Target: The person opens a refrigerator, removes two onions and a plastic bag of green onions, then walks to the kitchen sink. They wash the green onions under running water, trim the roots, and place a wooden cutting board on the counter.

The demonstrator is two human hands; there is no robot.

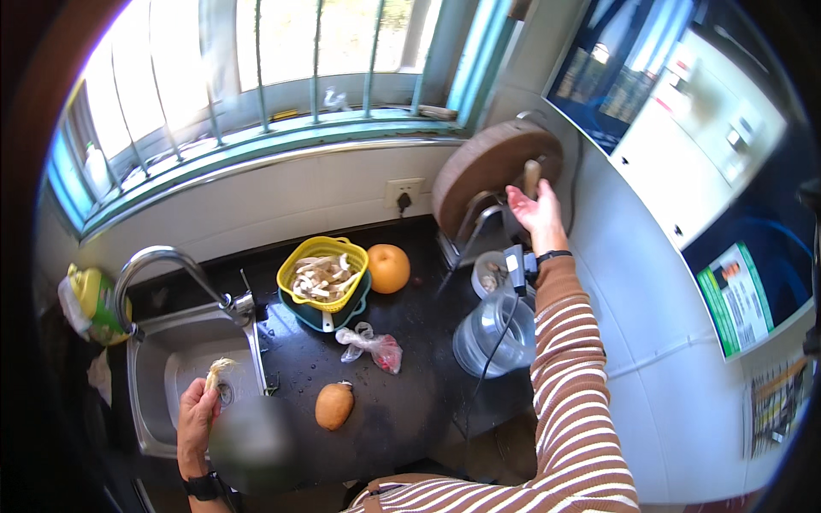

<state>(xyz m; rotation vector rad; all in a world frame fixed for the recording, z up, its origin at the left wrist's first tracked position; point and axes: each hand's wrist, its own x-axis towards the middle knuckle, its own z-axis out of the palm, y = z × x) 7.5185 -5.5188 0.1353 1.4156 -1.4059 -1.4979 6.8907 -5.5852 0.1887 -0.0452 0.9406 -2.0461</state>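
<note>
My left hand (196,410) is over the right side of the steel sink (151,365), gripping a pale stalk with stringy roots (217,375), perhaps a scallion. A blurred patch beside that hand hides whatever hangs below it. At the back right my right hand (537,211) reaches up, fingers apart on either side of a wooden handle (532,176), probably a knife's. No closed grip on the handle is visible. The handle stands in a metal rack (478,221), where a thick round wooden chopping board (474,167) leans upright.
Pale sliced pieces, probably mushroom, fill a yellow basket (288,263) nested in a teal one (359,308). A round orange-yellow fruit (389,268), a knotted plastic bag (375,348) and a brown rounded vegetable (334,406) lie nearby. A clear jar (481,336) and small tub (485,276) sit below my right forearm.
</note>
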